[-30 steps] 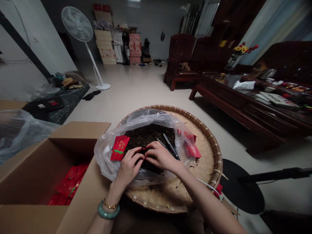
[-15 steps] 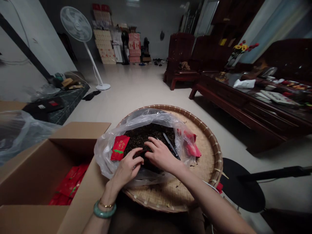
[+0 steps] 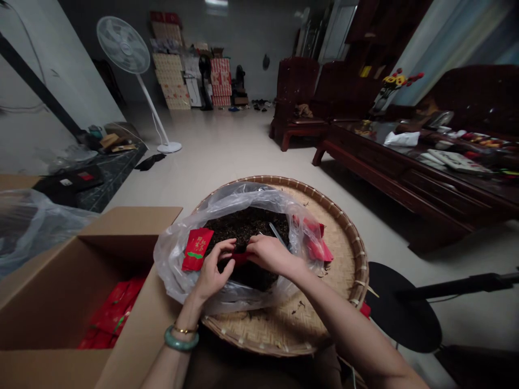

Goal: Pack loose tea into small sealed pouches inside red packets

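A clear plastic bag [image 3: 172, 270] of dark loose tea leaves [image 3: 239, 222] sits with its mouth spread wide on a round woven bamboo tray [image 3: 302, 327]. Over the leaves, my right hand [image 3: 270, 254] has its fingers closed on a small red packet [image 3: 240, 257], mostly hidden by the hand. My left hand [image 3: 214, 270] is beside the packet's left end, with thumb and fingers curved and apart. Another red packet [image 3: 197, 248] with gold writing lies at the bag's left edge. A dark slim tool [image 3: 277, 233] rests on the leaves, partly behind my right hand.
To the left stands an open cardboard box [image 3: 133, 319] with several red packets [image 3: 113, 313] inside. More red packets [image 3: 318, 246] lie at the tray's right. A black round stand base [image 3: 399, 308] is on the floor, a dark wooden table [image 3: 389, 167] beyond it.
My right hand's fingers have drawn together on the red packet, which now shows more between my hands. My left hand's fingers and thumb have spread further apart. The view has shifted slightly.
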The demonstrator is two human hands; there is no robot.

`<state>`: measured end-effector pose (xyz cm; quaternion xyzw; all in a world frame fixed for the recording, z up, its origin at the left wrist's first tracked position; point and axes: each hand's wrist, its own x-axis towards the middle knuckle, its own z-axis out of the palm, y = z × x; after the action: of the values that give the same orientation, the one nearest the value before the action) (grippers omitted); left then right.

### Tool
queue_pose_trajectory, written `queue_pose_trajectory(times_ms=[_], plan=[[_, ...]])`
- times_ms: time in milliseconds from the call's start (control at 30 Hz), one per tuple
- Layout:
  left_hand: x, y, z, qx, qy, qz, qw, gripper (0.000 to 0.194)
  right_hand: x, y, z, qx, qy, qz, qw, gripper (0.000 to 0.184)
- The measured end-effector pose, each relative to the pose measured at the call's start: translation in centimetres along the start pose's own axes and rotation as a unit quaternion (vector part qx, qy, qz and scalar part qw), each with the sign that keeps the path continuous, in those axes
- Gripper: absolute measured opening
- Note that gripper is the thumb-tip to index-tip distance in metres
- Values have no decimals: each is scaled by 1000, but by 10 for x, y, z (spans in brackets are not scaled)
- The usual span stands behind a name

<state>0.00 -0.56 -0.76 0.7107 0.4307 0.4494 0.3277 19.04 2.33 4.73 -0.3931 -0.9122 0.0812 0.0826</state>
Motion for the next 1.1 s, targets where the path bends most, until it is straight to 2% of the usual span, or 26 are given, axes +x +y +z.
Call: queue_pose_trajectory(times_ms=[67,133,267,400,600,667,833,900,1033,1100], plan=[[3,-4,4,-51,-3,-50,997,59,-2,5,-3,61,20,15,998,10],[7,-6,9,-69,-24,-98,993,69,-5,9,-5,130,54,30,990,13],[11,-1,15,-106,-69,-176,976,42,-12,16,-2,251,131,61,957,21],[8,6,16,-166,-101,-236,952,32,-20,23,5,295,183,91,933,31],[2,8,18,-116,-138,-240,954,26,-14,24,15,312,208,169,912,22],[2,10,18,-105,-149,-245,952,24,-9,22,20,344,223,181,894,20],[3,13,17,-124,-168,-247,946,20,-7,18,26,476,232,154,834,21],[2,12,17,-128,-154,-245,948,20,-11,17,19,463,215,142,848,22],[-1,8,19,-143,-127,-252,949,23,-23,17,-8,304,137,82,939,22],[-2,6,21,-136,-117,-246,952,24,-27,16,-21,225,78,43,970,24]])
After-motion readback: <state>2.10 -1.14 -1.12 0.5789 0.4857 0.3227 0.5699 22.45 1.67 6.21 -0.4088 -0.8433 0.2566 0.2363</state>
